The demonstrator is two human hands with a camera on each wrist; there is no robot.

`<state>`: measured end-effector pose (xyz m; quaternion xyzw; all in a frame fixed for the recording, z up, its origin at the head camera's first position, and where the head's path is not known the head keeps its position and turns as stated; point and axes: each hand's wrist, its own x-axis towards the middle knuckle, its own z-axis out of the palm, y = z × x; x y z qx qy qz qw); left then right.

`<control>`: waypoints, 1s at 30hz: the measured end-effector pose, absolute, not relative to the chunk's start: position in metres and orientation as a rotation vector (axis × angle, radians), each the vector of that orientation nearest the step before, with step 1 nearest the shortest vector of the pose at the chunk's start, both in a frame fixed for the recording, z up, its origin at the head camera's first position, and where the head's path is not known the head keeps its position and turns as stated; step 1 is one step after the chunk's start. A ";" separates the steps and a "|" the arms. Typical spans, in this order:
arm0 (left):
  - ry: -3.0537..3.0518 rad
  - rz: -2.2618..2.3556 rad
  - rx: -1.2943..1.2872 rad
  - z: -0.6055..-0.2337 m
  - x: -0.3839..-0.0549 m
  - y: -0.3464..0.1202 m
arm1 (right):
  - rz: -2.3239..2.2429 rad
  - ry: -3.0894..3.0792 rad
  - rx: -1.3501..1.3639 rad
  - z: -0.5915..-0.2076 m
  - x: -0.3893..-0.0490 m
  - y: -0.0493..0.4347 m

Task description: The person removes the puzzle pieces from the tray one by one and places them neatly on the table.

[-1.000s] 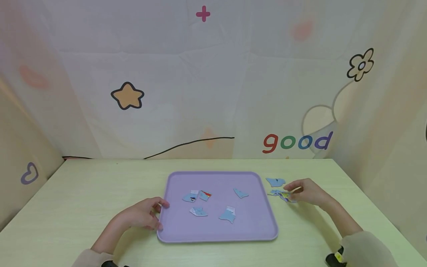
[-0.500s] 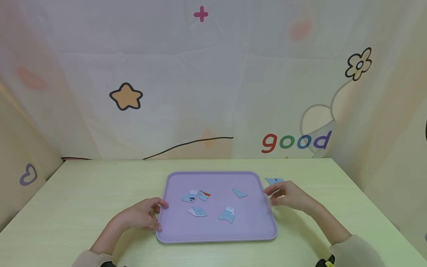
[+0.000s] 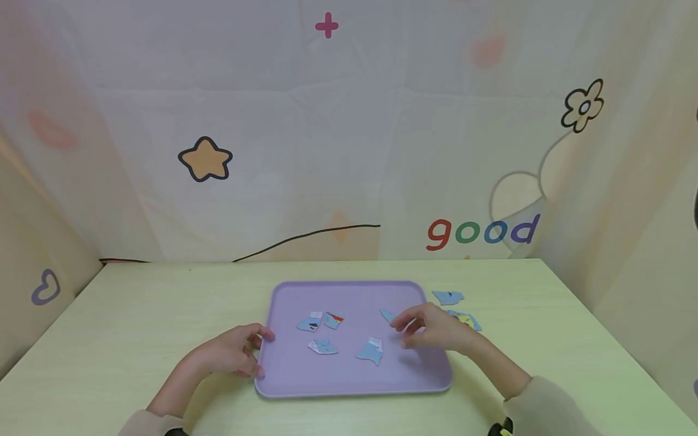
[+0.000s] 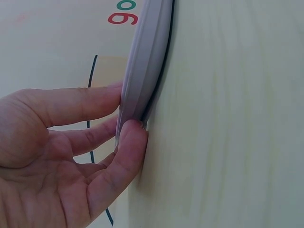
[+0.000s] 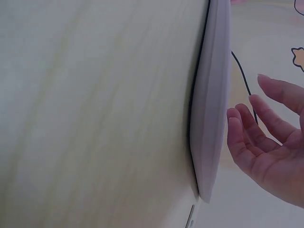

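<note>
A purple tray (image 3: 354,384) lies on the table, bearing several light-blue printed jigsaw pieces. My left hand (image 3: 231,348) touches the tray's left edge with its thumb and fingers, as the left wrist view also shows. Over the tray's right part hovers my right hand (image 3: 433,330), fingers loosely bent and nothing between them. Its fingertips are nearest a narrow blue jigsaw piece (image 3: 386,315), partly hidden by them. A larger blue-and-white jigsaw piece (image 3: 371,351) lies a little to the left. In the right wrist view, the right hand (image 5: 273,142) appears with its fingers apart.
Farther left on the tray are a blue-and-white piece (image 3: 311,322), a piece with red (image 3: 334,320) and another pale piece (image 3: 323,347). Right of the tray lie a blue piece (image 3: 448,297) and a multicoloured piece (image 3: 466,320). A printed curtain (image 3: 305,151) stands behind the table.
My right hand has moved left from the multicoloured piece beside the tray to above the tray. It now partly covers the narrow blue piece. The left hand stays at the tray edge.
</note>
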<state>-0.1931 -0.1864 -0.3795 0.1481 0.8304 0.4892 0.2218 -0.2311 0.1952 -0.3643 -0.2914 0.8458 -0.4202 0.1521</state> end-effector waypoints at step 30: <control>2.313 1.332 0.397 -0.378 -0.192 -0.185 | -0.795 2.691 -1.014 -0.374 -0.228 0.155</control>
